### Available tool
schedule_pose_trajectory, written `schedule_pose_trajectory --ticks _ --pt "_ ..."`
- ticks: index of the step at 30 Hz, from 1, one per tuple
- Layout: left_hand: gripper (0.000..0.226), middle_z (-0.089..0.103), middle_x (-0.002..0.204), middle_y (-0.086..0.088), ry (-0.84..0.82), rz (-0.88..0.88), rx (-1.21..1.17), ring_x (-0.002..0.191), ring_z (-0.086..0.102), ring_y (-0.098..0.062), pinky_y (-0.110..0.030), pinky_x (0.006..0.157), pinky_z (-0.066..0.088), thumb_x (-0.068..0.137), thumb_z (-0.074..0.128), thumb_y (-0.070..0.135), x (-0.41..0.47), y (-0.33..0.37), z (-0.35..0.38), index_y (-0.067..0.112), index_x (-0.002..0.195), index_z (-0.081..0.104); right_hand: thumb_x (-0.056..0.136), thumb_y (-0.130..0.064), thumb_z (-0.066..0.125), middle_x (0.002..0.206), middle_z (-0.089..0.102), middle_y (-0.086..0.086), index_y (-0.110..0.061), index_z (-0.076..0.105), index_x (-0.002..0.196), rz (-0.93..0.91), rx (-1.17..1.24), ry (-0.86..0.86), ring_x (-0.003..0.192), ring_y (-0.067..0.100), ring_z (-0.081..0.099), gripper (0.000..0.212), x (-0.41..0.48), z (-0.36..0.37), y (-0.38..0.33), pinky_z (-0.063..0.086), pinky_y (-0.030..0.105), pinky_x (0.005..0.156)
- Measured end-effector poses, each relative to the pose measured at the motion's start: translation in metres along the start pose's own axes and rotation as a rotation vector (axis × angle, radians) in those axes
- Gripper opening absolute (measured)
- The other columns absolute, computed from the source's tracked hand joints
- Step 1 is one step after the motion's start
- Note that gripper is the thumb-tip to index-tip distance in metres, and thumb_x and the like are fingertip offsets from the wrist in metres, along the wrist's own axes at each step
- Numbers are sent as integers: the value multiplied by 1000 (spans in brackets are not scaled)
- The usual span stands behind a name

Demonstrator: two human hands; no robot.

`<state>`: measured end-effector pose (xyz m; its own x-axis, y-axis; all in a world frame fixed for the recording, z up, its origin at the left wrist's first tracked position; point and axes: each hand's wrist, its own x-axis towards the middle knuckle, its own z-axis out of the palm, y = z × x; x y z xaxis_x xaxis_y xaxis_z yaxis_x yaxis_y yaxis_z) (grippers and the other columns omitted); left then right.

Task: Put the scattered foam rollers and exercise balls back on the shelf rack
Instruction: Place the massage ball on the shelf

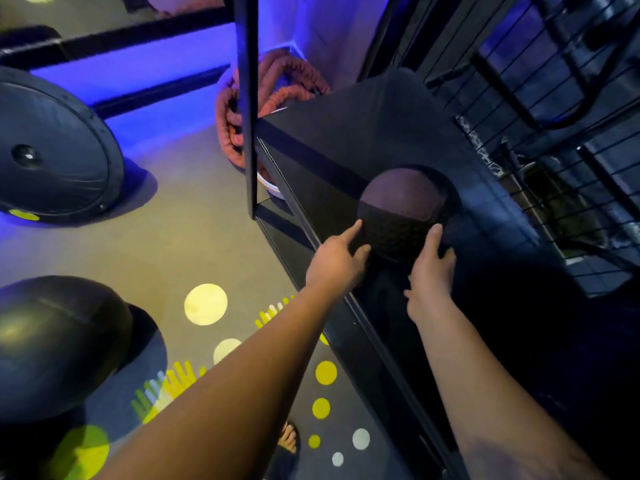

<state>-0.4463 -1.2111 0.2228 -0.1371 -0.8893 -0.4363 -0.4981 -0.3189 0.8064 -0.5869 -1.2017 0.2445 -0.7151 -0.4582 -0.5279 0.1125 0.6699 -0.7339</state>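
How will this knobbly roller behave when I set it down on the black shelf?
Likely light: the left hand and right hand hold the foam roller with just fingers at its sides. Its knobbly side should resist slipping. Being round, it may roll on the smooth shelf if laid sideways.

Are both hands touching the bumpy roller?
Touching. The head view shows left hand fingertips on the roller, on its textured side, and right hand fingers against the opposite side.
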Motion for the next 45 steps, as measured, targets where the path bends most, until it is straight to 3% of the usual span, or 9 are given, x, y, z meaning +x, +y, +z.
schedule_pose_trajectory --ticks 5,10,15,18,22,26,32,40,45 --pt "56 56 149 -11 -23 -11 -59 136 53 -30 -39 115 40 105 52 38 -8 -7 -18 37 158 34 75 -86 51 164 26 8 -34 18 159 -54 -59 48 146 37 34 105 7 -5 -12 32 58 117" --pt "55 54 152 -6 6 54 -264 141 49 -21 -34 117 39 107 49 40 -11 3 -33 35 159 32 96 -58 55 170 4 5 -38 8 161 -568 -484 -90 155 27 16 83 -14 -5 3 19 46 123" --pt "63 62 132 -2 102 -148 -628 128 57 -22 -49 115 41 93 42 74 10 18 -40 24 129 53 100 -44 53 136 53 16 -14 63 130 -865 -293 131 124 29 55 43 -48 7 35 45 41 106" --pt "74 58 120 -1 148 -391 -876 118 60 -28 -52 106 48 79 52 85 18 13 -48 26 121 37 91 -62 56 111 65 12 -7 66 108 -461 113 255 98 24 63 59 -20 10 5 51 34 90" --pt "79 60 138 5 -19 -341 -808 117 62 -17 -42 103 52 81 66 76 12 1 -44 33 144 45 53 -88 70 123 70 3 -26 68 116 93 240 -219 106 27 69 88 -12 23 -6 56 51 95" --pt "49 72 117 9 23 -344 -821 109 68 -15 -34 83 56 84 70 64 -31 -20 -70 35 124 64 54 -76 72 117 71 3 -24 66 115 54 311 -141 102 25 70 80 -75 24 24 58 48 93" --pt "38 75 116 4 89 -229 -739 108 69 -10 -33 90 55 88 72 51 -168 6 -201 27 118 70 51 -82 77 122 69 0 -22 64 124 125 427 -122 109 24 67 96 -264 15 8 56 49 97" --pt "51 73 123 9 188 211 -750 117 67 -9 -37 102 52 88 68 59 -314 169 -415 26 127 66 73 -67 70 104 77 -10 -21 71 111 -290 562 -243 102 12 71 60 -474 0 -190 55 38 94" --pt "46 77 116 -2 33 286 -840 107 74 -18 -38 95 57 93 64 57 -341 269 -457 20 120 71 55 -73 67 105 77 -4 -17 72 110 -340 605 -200 100 18 72 78 -524 -50 -299 58 44 95"
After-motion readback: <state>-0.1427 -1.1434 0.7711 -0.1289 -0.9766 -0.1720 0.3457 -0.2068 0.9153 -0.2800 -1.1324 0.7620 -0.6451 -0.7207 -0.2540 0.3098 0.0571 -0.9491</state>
